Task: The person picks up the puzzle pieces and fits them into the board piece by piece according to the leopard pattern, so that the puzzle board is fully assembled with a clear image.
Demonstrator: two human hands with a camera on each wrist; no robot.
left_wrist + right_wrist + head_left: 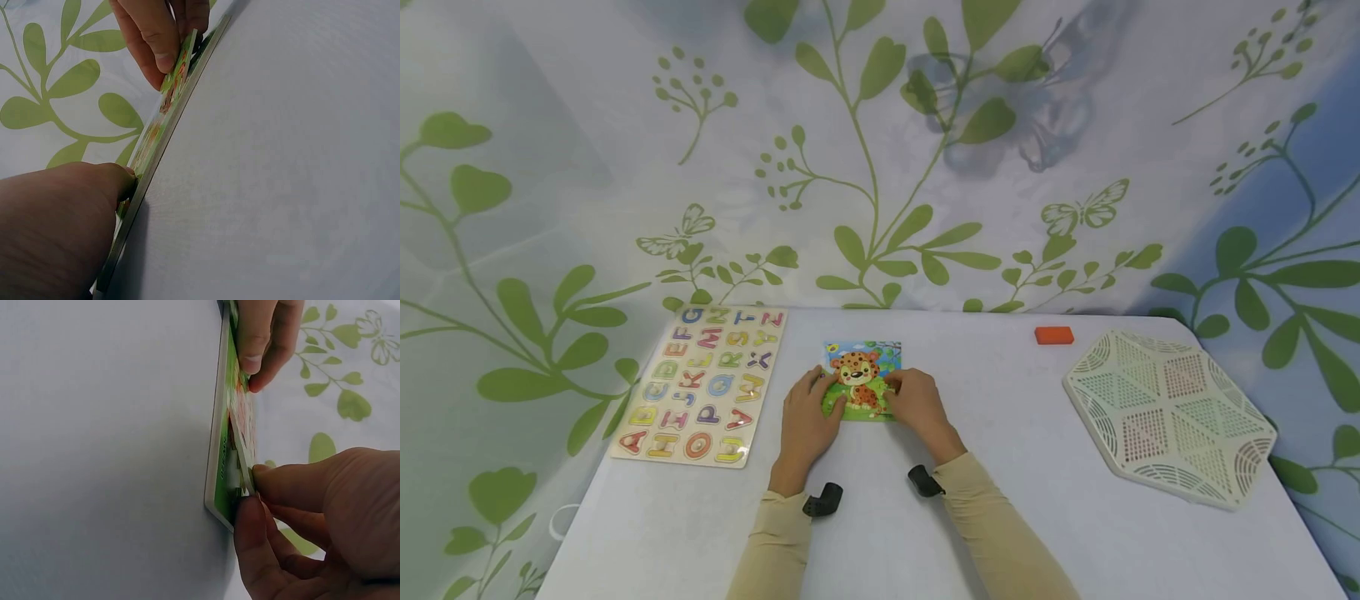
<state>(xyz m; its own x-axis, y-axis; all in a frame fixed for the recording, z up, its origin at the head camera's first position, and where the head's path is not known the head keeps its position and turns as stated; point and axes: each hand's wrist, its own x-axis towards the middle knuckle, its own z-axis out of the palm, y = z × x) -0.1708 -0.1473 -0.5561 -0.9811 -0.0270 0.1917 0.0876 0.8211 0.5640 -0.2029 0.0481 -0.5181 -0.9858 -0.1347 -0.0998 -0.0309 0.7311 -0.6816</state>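
A small jigsaw puzzle (pixel 863 344) with a spotted leopard cub picture lies flat on the white table. My right hand (pixel 919 406) pinches a puzzle piece (pixel 245 453) at the picture's right side, thumb and fingers on its edge. In the right wrist view that piece is tilted, its near end raised off the puzzle board (pixel 217 481). My left hand (pixel 810 414) rests over the left side of the puzzle, thumb and fingertips touching its surface. The left wrist view shows the left thumb (pixel 119 178) at the board's edge; its other fingers are hidden there.
A wooden alphabet board (pixel 700 387) with coloured letters lies to the left. An orange block (pixel 1054 335) sits at the back right, near a pale hexagonal lattice board (pixel 1172 417). A leaf-patterned curtain (pixel 880 167) hangs behind the table (pixel 880 542).
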